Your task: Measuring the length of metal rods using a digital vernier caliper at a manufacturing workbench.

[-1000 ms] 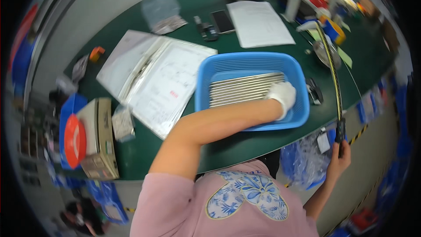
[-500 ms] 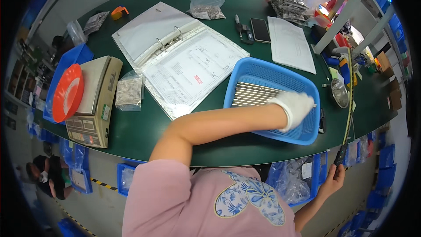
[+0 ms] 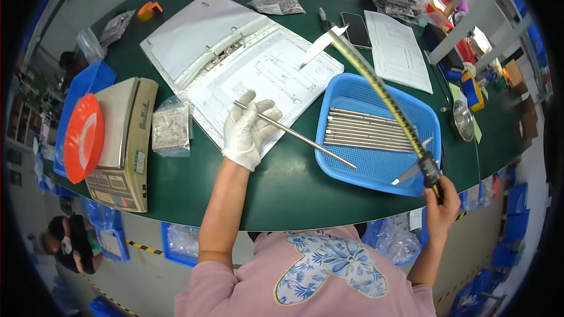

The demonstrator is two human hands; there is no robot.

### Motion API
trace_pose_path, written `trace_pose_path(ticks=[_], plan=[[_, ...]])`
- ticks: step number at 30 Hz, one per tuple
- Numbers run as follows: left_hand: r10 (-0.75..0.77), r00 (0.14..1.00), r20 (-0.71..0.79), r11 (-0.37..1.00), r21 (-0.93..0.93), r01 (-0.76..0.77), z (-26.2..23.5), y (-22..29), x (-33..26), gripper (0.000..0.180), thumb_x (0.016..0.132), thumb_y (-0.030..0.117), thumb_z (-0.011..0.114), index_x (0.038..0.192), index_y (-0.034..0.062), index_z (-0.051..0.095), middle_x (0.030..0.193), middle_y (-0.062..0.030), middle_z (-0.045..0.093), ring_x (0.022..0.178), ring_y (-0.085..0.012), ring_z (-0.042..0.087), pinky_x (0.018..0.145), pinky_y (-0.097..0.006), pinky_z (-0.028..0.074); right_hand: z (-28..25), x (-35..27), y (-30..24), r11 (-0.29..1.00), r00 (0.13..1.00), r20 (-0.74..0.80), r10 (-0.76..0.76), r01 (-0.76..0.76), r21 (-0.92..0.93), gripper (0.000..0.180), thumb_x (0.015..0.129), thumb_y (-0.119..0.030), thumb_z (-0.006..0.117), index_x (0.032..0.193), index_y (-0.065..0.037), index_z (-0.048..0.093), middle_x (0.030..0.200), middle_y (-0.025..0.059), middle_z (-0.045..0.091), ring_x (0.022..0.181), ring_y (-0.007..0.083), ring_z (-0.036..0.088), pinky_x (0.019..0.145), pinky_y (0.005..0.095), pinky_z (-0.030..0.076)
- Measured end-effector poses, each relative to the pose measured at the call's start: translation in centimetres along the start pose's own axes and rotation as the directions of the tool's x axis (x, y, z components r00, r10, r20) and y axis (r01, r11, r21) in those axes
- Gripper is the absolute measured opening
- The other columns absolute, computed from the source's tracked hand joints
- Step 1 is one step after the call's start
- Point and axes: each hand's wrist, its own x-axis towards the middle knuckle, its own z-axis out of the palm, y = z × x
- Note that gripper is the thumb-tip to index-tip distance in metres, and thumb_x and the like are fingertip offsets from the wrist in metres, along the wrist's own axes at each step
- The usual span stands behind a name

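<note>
My left hand [image 3: 247, 132], in a white glove, pinches a thin metal rod [image 3: 305, 140] near one end. The rod slants down to the right, its far end over the rim of a blue plastic basket [image 3: 376, 183]. Several similar metal rods [image 3: 367, 132] lie side by side inside the basket. My bare right hand [image 3: 442, 206] grips a long caliper [image 3: 382, 91] by its dark slider. The caliper's beam slants up and left across the basket, one jaw at its far end over the paper and the slider's jaws above the basket.
An open ring binder [image 3: 205, 53] with a drawing lies left of the basket. Farther left stand a weighing scale [image 3: 141, 141] with a red dish [image 3: 84, 138] and a bag of small parts [image 3: 172, 129]. A phone [image 3: 356, 30] and paper sheets [image 3: 398, 53] lie behind the basket.
My left hand has come out of the basket and moved left with a rod in it. The caliper in my right hand has swung from upright at the right to leftward over the basket.
</note>
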Motion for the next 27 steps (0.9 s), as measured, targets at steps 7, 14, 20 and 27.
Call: trace_pose_path(ticks=[7,14,20,27], plan=[[-0.027,0.995,-0.094,0.991,-0.134,0.014,1.3,-0.9,-0.6,0.044,0.085,0.012,0.047,0.123,0.0070,0.025,0.093,-0.0157,0.055,0.069,-0.0249,0.060,0.055,-0.033,0.053,2.4,2.2,-2.2,0.994,0.979,0.174,-0.104,0.107,-0.006,0.030,0.071,-0.009,0.066,0.094,0.005,0.053,0.077,0.0068,0.056,0.066,0.0102,0.049,0.060,0.0223,0.041],[-0.056,0.998,-0.024,0.985,-0.165,0.051,1.1,-0.8,-0.8,0.036,0.085,0.012,0.046,0.117,0.0073,0.031,0.084,-0.0121,0.055,0.068,-0.0252,0.061,0.054,-0.033,0.052,4.1,4.3,-3.6,0.978,0.952,0.238,-0.193,0.206,-0.033,0.028,0.067,-0.007,0.067,0.089,0.004,0.054,0.071,0.0088,0.055,0.058,0.0139,0.051,0.051,0.0233,0.040],[-0.068,0.998,-0.018,0.983,-0.170,0.064,1.3,-0.7,-0.7,0.034,0.085,0.013,0.046,0.116,0.0068,0.031,0.081,-0.0110,0.054,0.066,-0.0250,0.061,0.053,-0.033,0.051,4.5,5.0,-3.4,0.970,0.940,0.255,-0.225,0.241,-0.033,0.027,0.067,-0.007,0.067,0.088,0.004,0.054,0.069,0.0088,0.054,0.056,0.0137,0.050,0.049,0.0232,0.039],[-0.062,0.998,-0.011,0.983,-0.173,0.060,1.4,-0.6,-0.6,0.035,0.085,0.014,0.047,0.116,0.0068,0.031,0.080,-0.0103,0.053,0.065,-0.0246,0.061,0.053,-0.033,0.051,4.6,5.2,-3.3,0.962,0.934,0.255,-0.249,0.269,-0.046,0.027,0.067,-0.007,0.067,0.088,0.004,0.054,0.068,0.0092,0.053,0.055,0.0148,0.051,0.049,0.0235,0.039]])
